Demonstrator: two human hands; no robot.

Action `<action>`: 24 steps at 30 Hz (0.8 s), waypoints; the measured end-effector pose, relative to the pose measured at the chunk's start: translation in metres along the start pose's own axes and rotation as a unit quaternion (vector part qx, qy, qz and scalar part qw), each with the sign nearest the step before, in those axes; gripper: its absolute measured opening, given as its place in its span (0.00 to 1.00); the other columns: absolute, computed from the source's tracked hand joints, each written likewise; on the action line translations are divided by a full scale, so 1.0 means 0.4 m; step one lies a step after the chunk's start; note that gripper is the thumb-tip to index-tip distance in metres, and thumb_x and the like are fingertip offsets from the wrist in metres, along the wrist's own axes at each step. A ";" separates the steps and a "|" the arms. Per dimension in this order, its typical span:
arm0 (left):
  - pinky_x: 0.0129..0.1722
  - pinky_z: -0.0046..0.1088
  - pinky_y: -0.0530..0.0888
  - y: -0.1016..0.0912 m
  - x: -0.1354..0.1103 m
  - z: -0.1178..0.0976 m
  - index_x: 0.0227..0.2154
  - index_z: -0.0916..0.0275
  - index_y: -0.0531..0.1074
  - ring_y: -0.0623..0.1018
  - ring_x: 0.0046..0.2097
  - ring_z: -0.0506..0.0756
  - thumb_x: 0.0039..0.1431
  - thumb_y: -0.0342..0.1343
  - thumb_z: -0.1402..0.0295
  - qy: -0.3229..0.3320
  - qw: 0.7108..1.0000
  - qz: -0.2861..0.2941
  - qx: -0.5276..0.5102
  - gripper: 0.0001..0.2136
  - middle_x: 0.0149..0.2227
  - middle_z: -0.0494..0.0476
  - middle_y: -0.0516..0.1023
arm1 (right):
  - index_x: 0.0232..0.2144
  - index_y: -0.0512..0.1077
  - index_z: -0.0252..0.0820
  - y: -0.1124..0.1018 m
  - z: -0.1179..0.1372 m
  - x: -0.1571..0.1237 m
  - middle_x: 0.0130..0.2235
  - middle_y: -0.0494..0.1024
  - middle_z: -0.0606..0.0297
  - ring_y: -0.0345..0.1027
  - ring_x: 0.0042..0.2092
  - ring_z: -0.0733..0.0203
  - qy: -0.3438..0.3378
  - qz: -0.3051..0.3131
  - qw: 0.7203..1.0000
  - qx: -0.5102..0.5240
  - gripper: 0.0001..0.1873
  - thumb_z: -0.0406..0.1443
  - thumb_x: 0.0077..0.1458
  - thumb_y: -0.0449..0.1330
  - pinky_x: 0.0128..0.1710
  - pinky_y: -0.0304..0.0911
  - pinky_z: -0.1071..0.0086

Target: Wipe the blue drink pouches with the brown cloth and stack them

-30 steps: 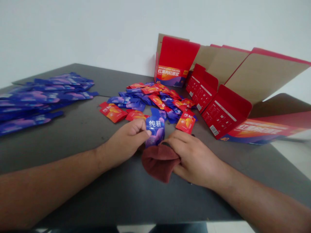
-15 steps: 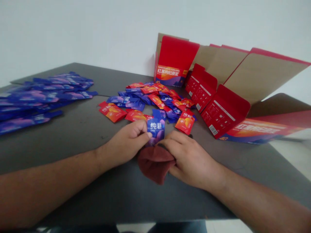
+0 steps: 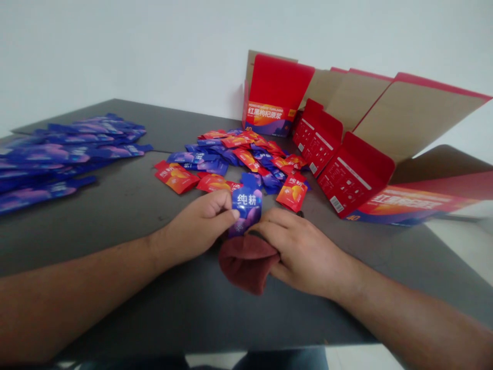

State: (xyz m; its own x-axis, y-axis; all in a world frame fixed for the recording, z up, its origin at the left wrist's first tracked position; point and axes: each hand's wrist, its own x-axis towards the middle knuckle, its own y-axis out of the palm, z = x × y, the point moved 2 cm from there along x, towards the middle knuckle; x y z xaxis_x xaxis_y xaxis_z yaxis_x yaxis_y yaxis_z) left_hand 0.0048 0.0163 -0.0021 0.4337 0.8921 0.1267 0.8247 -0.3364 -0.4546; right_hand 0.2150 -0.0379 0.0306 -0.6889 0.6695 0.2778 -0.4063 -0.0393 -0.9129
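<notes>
Between the thumb and fingers of my left hand (image 3: 206, 216) is a blue and purple sachet (image 3: 247, 199) with white characters, upright at the front of the table. My right hand (image 3: 302, 249) is closed around a bunched maroon cloth (image 3: 246, 262), just below and right of the sachet. Its fingers lie close to the sachet's lower edge; I cannot tell whether they touch it. A small black piece shows at the cloth's upper edge, too hidden to name. Right behind my hands lies a heap of red and blue sachets (image 3: 250, 159).
To the left, long blue pouches (image 3: 73, 149) lie in a layered pile. At the back stands a red printed carton (image 3: 269, 115) with its flap up. More open red cartons (image 3: 346, 174) line the right side of the dark table (image 3: 154, 308), against a pale wall.
Slightly more of the blue sachet's lower part shows above the maroon cloth. Both hands keep their hold, and the view has shifted a little.
</notes>
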 end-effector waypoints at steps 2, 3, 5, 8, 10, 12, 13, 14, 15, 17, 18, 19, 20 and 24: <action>0.29 0.27 0.66 0.004 -0.001 -0.003 0.29 0.60 0.65 0.69 0.29 0.51 0.64 0.55 0.62 -0.019 0.999 0.023 -0.033 0.10 0.28 0.49 0.71 | 0.42 0.71 0.40 -0.010 -0.017 0.001 0.41 0.74 0.60 0.69 0.43 0.55 0.043 -0.058 0.997 -0.009 0.10 0.30 0.57 0.63 0.41 0.66 0.64; 0.27 0.27 0.66 0.007 -0.002 -0.004 0.29 0.60 0.66 0.68 0.28 0.50 0.65 0.55 0.62 -0.032 0.997 0.037 -0.053 0.10 0.26 0.48 0.70 | 0.40 0.69 0.41 -0.014 -0.025 0.001 0.40 0.74 0.61 0.68 0.42 0.55 0.059 -0.083 0.995 -0.011 0.10 0.29 0.55 0.63 0.40 0.65 0.64; 0.27 0.26 0.66 0.009 -0.003 -0.007 0.30 0.60 0.67 0.68 0.27 0.50 0.64 0.55 0.63 -0.045 0.995 0.057 -0.073 0.09 0.25 0.47 0.70 | 0.37 0.68 0.42 -0.016 -0.032 0.002 0.38 0.73 0.62 0.68 0.40 0.56 0.067 -0.093 0.993 -0.005 0.09 0.29 0.54 0.62 0.39 0.64 0.65; 0.32 0.27 0.69 0.007 -0.003 -0.010 0.30 0.61 0.69 0.72 0.33 0.52 0.64 0.56 0.64 -0.006 0.997 0.065 -0.044 0.08 0.31 0.51 0.74 | 0.39 0.68 0.42 -0.009 -0.024 0.002 0.39 0.73 0.63 0.68 0.41 0.57 0.038 -0.041 0.998 0.009 0.09 0.29 0.55 0.62 0.39 0.64 0.66; 0.33 0.28 0.70 0.005 -0.003 -0.008 0.30 0.61 0.70 0.73 0.34 0.52 0.64 0.56 0.65 0.010 0.997 0.076 -0.033 0.08 0.32 0.52 0.75 | 0.39 0.69 0.42 -0.011 -0.021 0.001 0.39 0.73 0.63 0.68 0.41 0.57 0.036 -0.041 0.998 0.010 0.09 0.29 0.55 0.61 0.39 0.64 0.66; 0.33 0.28 0.70 0.006 -0.004 -0.004 0.32 0.61 0.71 0.73 0.33 0.52 0.65 0.56 0.65 0.003 0.995 0.092 -0.039 0.07 0.31 0.50 0.75 | 0.36 0.68 0.43 -0.020 -0.029 0.002 0.38 0.73 0.63 0.68 0.40 0.57 0.070 -0.088 0.994 0.008 0.09 0.28 0.53 0.61 0.38 0.63 0.66; 0.33 0.28 0.70 0.007 -0.005 -0.003 0.33 0.61 0.71 0.73 0.32 0.52 0.65 0.55 0.65 0.000 0.994 0.099 -0.040 0.06 0.31 0.50 0.75 | 0.36 0.68 0.43 -0.025 -0.036 0.002 0.37 0.73 0.64 0.68 0.39 0.57 0.094 -0.114 0.989 0.009 0.09 0.28 0.52 0.62 0.38 0.63 0.65; 0.33 0.28 0.70 0.008 -0.006 -0.002 0.34 0.61 0.71 0.73 0.33 0.52 0.65 0.55 0.65 0.000 0.994 0.105 -0.039 0.06 0.31 0.50 0.75 | 0.36 0.68 0.43 -0.029 -0.042 0.003 0.36 0.73 0.64 0.68 0.39 0.57 0.115 -0.133 0.984 0.010 0.09 0.28 0.52 0.62 0.38 0.63 0.65; 0.34 0.29 0.71 0.009 -0.006 -0.003 0.35 0.61 0.72 0.74 0.34 0.52 0.65 0.55 0.65 0.005 0.993 0.110 -0.037 0.06 0.32 0.50 0.76 | 0.35 0.68 0.43 -0.032 -0.047 0.004 0.36 0.73 0.64 0.68 0.38 0.57 0.125 -0.138 0.982 0.013 0.08 0.28 0.52 0.62 0.37 0.63 0.65; 0.36 0.29 0.71 0.009 -0.007 -0.006 0.36 0.61 0.73 0.75 0.36 0.53 0.65 0.55 0.66 0.015 0.993 0.113 -0.027 0.05 0.34 0.51 0.77 | 0.35 0.68 0.42 -0.033 -0.048 0.006 0.35 0.73 0.64 0.68 0.37 0.58 0.109 -0.117 0.987 0.019 0.08 0.29 0.53 0.62 0.37 0.63 0.66; 0.37 0.29 0.71 0.009 -0.007 -0.007 0.36 0.61 0.73 0.75 0.36 0.53 0.65 0.56 0.65 0.016 0.993 0.111 -0.021 0.05 0.35 0.51 0.78 | 0.35 0.68 0.43 -0.032 -0.045 0.007 0.36 0.73 0.64 0.68 0.38 0.58 0.089 -0.100 0.991 0.020 0.08 0.29 0.53 0.62 0.37 0.63 0.66; 0.36 0.29 0.71 0.008 -0.007 -0.007 0.37 0.61 0.74 0.75 0.36 0.53 0.65 0.56 0.65 0.016 0.994 0.110 -0.018 0.05 0.35 0.51 0.78 | 0.34 0.68 0.43 -0.031 -0.043 0.008 0.36 0.73 0.64 0.68 0.38 0.58 0.073 -0.089 0.993 0.020 0.08 0.29 0.52 0.62 0.37 0.63 0.66; 0.36 0.29 0.71 0.008 -0.006 -0.007 0.37 0.61 0.74 0.75 0.36 0.53 0.65 0.56 0.65 0.016 0.993 0.112 -0.018 0.05 0.35 0.51 0.78 | 0.34 0.68 0.43 -0.031 -0.041 0.008 0.36 0.73 0.64 0.68 0.38 0.58 0.067 -0.086 0.994 0.018 0.08 0.29 0.52 0.62 0.37 0.63 0.66; 0.37 0.30 0.71 0.010 -0.007 -0.007 0.34 0.61 0.72 0.74 0.35 0.52 0.66 0.54 0.66 0.013 0.992 0.125 -0.027 0.06 0.34 0.51 0.77 | 0.38 0.71 0.43 -0.039 -0.051 0.006 0.38 0.76 0.64 0.70 0.39 0.57 0.135 -0.139 0.981 0.025 0.11 0.28 0.52 0.63 0.38 0.64 0.66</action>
State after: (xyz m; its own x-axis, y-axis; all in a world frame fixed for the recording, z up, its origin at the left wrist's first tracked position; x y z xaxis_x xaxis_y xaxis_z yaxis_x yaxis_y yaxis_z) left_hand 0.0078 0.0116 -0.0018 0.6356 0.7710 0.0388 0.7080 -0.5621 -0.4276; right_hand 0.2319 -0.0207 0.0395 -0.3666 0.8306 0.4192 -0.5891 0.1415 -0.7956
